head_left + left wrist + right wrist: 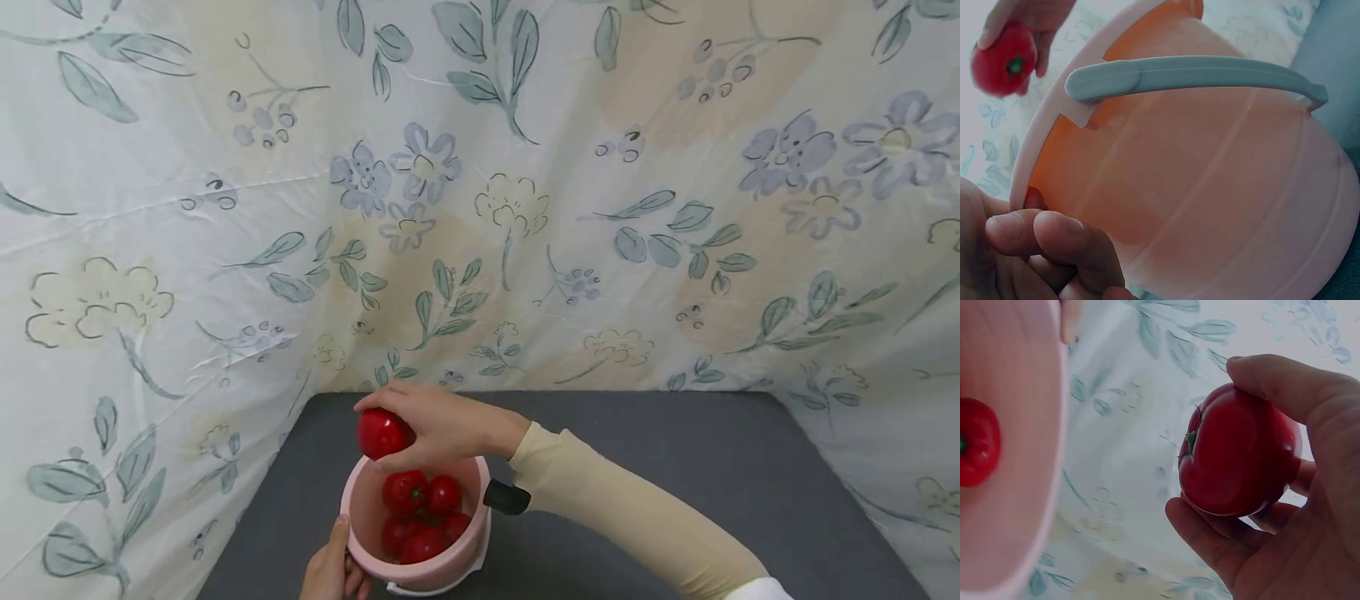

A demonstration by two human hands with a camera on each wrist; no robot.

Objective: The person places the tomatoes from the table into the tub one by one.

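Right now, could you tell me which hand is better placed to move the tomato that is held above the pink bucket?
The right hand: it already grips the tomato over the bucket rim. The left hand holds the bucket's near rim.

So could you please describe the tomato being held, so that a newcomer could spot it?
Find the pink bucket on the grey table. Just above its far rim, the right hand grips one red tomato; the other tomatoes lie inside the bucket.
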